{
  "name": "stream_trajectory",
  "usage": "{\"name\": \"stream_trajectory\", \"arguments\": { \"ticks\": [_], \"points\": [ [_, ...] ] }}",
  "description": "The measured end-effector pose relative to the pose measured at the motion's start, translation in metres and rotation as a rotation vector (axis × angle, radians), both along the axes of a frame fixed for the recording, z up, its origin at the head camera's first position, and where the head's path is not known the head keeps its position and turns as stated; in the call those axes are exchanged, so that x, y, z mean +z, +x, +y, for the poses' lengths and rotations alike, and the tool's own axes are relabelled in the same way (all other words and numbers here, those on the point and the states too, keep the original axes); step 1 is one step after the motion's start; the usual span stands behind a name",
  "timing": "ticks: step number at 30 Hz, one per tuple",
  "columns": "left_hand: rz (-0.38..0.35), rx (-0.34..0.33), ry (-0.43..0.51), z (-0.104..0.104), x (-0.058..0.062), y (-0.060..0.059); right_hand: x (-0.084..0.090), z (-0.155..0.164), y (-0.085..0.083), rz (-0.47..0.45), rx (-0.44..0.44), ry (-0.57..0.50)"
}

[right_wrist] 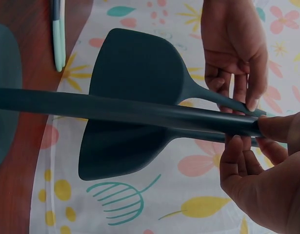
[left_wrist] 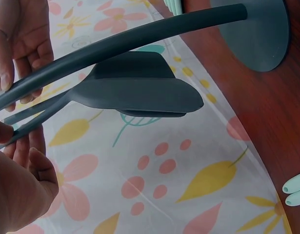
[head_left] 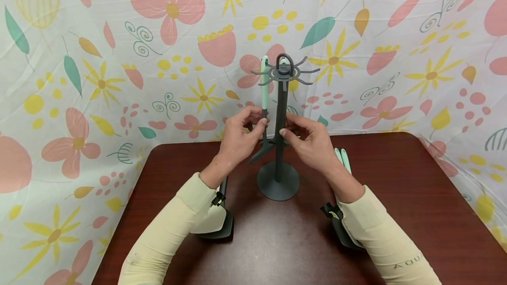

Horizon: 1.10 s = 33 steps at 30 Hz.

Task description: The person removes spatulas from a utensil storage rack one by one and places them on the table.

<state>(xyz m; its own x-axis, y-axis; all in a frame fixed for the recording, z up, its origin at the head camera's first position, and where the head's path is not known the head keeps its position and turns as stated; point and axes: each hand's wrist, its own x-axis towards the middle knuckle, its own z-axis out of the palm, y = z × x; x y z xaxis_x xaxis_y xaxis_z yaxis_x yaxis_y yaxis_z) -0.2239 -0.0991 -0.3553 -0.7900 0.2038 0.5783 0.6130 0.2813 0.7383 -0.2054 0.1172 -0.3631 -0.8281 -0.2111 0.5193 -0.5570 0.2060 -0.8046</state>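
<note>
A dark grey utensil stand (head_left: pixel 279 118) rises from a round base (head_left: pixel 278 184), with a ring of hooks (head_left: pixel 284 73) and a loop at its top. From its left side hangs a turner with a mint handle (head_left: pixel 264 87); my left hand (head_left: pixel 239 133) pinches its dark shaft. My right hand (head_left: pixel 313 137) grips the pole between thumb and fingers. In the right wrist view, the turner's broad head (right_wrist: pixel 140 61) lies beside the pole, and a second dark head (right_wrist: pixel 123 153) shows on the pole's other side. Another mint handle top (head_left: pixel 284 61) is mostly hidden behind the stand.
Utensils with dark heads (head_left: pixel 219 230) lie beneath the left forearm. On the right, mint-handled utensils (head_left: pixel 345 159) are partly covered by the right forearm. A dark red table (head_left: pixel 261 250) meets a flower-printed cloth (head_left: pixel 174 78) behind the stand.
</note>
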Motion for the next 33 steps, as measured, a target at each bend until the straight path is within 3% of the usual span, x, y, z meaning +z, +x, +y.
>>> {"name": "stream_trajectory", "arguments": {
  "ticks": [33],
  "points": [
    [-0.042, 0.02, 0.035, -0.016, -0.002, 0.0, -0.001, 0.0, -0.001, 0.003, -0.003, -0.001]
  ]
}}
